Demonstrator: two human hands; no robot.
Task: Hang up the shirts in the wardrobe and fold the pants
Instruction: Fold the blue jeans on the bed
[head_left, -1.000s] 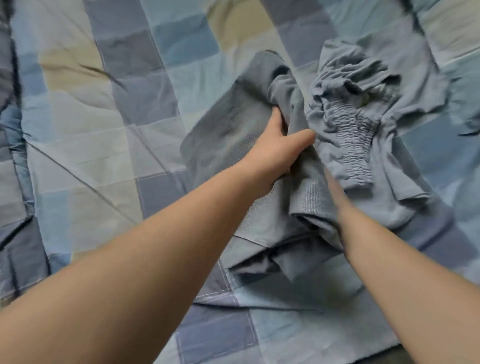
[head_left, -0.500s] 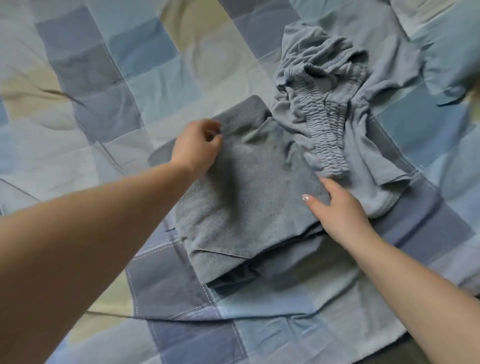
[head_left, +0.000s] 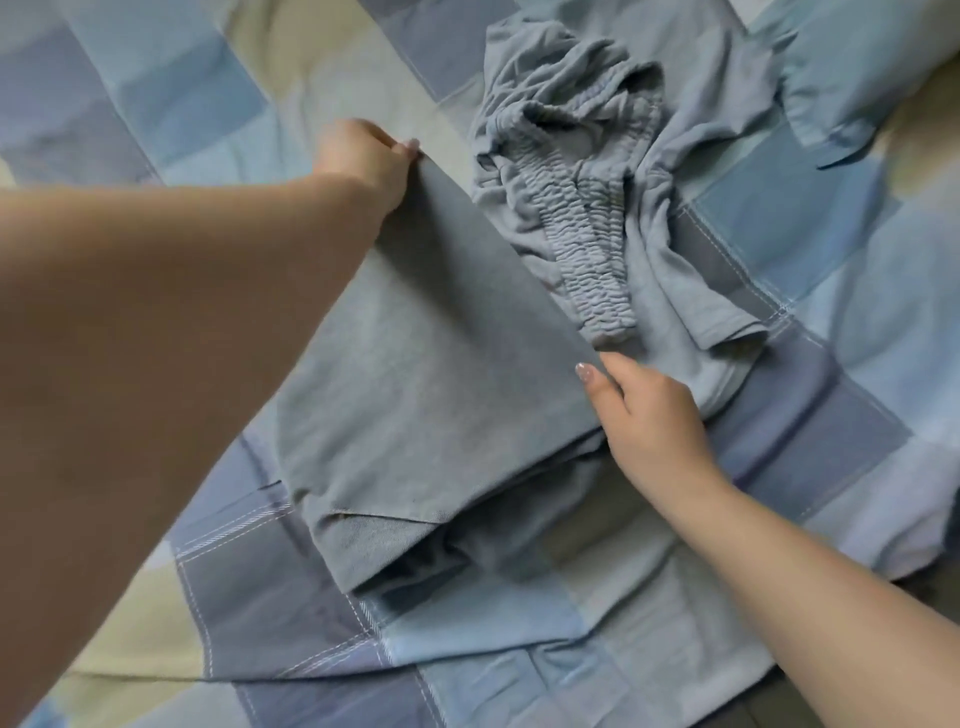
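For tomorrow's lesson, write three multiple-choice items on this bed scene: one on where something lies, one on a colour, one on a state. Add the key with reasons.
1. Where does the crumpled garment with the elastic waistband lie relative to the grey folded pants?
A. Under them
B. Beside their far right edge
C. Off the bed

2. What colours make up the bedspread?
A. Blue, grey-blue and pale yellow patches
B. Plain red
C. Black and white stripes

3. What is the left hand doing?
A. Lying flat on the bedspread
B. Hanging idle
C. Pinching the far corner of the grey pants

Key:
1 B, the waistband bunches right along that edge.
2 A, square patches in those tones cover the bed.
3 C, the fingertips close on the cloth's corner, while the right hand grips the near end of the same edge.
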